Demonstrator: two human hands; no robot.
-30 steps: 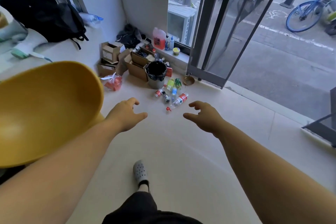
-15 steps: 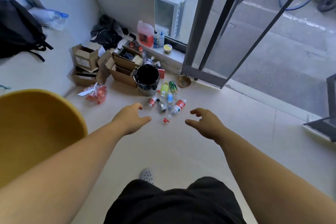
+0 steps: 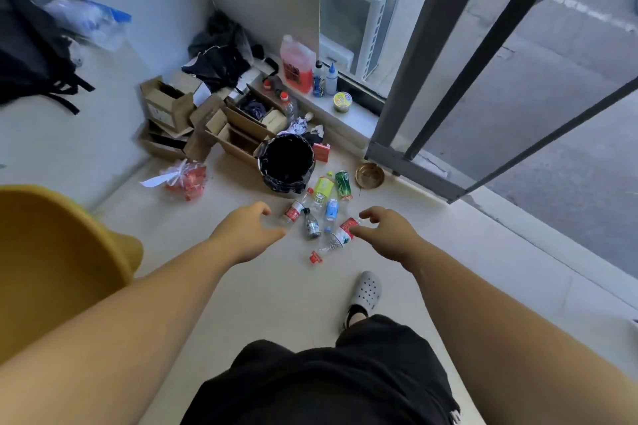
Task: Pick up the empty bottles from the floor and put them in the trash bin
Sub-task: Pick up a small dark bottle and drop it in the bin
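1. Here, a pale floor by a glass door is the setting: a person stands over a scatter of litter, both bare arms stretched forward and down, 1 grey clog planted just short of it.
2. The black-lined trash bin stands open against a stack of cardboard boxes, with the bottles lying directly in front of it.
3. The left hand hangs palm-down, fingers loosely curled and spread, holding nothing; it appears beside the left red-label bottle.
4. The right hand mirrors it, thumb and forefinger parted and empty, overlapping the near red-label bottle in view (contact cannot be confirmed from this angle).
5. At least 6 bottles remain down, none binned yet: the yellow bottle and green bottle lie nearest the bin, then the blue-label bottle and dark small bottle.
6. Judged best for the grab: bend lower, take 1 bottle per hand around the body, not the cap end, since crushed thin plastic probably slips.
7. A loose red cap lies closest to the person.
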